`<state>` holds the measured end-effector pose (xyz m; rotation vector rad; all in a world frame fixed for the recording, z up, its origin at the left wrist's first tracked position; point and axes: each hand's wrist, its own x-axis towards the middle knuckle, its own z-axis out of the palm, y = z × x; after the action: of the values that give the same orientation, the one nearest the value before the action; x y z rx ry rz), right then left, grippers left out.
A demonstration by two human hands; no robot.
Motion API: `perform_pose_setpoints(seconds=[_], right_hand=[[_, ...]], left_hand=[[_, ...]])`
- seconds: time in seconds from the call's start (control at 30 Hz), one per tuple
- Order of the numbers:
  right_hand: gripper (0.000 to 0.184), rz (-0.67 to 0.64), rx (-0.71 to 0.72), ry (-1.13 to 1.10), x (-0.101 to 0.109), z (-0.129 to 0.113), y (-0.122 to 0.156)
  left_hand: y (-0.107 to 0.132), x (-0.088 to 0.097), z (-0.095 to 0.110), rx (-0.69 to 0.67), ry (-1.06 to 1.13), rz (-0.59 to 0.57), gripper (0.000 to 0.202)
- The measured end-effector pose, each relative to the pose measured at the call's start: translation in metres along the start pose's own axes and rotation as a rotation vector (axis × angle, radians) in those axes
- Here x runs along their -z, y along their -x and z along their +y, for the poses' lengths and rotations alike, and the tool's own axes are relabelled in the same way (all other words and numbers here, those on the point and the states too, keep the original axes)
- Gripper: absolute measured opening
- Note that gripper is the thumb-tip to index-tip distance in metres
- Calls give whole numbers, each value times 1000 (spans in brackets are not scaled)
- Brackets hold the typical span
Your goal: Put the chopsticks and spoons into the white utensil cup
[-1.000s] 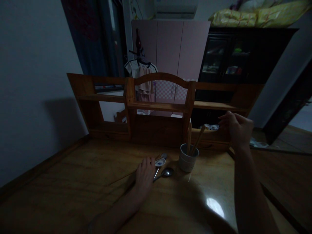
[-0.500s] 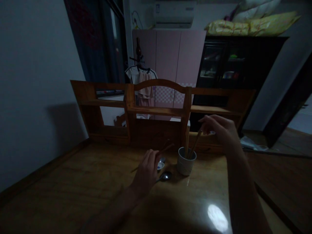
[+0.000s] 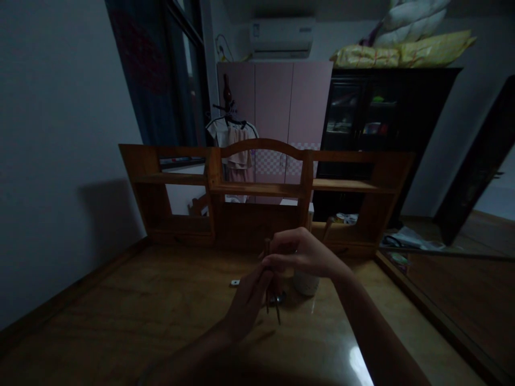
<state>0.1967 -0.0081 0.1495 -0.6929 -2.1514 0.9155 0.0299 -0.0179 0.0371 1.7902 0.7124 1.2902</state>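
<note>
My left hand is closed around a pair of chopsticks above the table. Their thin ends point down toward me, and their upper ends show between both hands. Fingers of my right hand are pinched on the upper part of the same chopsticks, touching my left hand. Behind my right hand stands a light-coloured cup, partly hidden, with more chopsticks rising from it. A metal spoon lies on the table beneath the chopsticks, mostly covered. Left of it shows the white end of a small utensil.
The glossy wooden table has a raised wooden shelf unit along its back edge. A wall borders it on the left. The table's right edge has a wooden rim, with the floor beyond.
My right hand has moved left and down from above the cup to my left hand. The chopsticks in my left hand have turned from slanting up-right to pointing down.
</note>
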Motion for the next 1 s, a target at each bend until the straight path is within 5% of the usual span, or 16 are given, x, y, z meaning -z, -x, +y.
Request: perform_pose_setpoints(seconds=[0.2,0.47,0.8,1.0], right_hand=[[25,32,-11,-40,-2,6,-5],[31,-114,-125,42,2,12,-5],[21,-185,-51,242,10,-10,3],[22,-203,-101,280,3,-15,7]], left_hand=[[11,13,-14,45,-30,-86,35],[24,16,-47,139,-52,-197,33],[23,15,-41,249,-83,-180,29],[23,15,-47,115,-113,-210,27]])
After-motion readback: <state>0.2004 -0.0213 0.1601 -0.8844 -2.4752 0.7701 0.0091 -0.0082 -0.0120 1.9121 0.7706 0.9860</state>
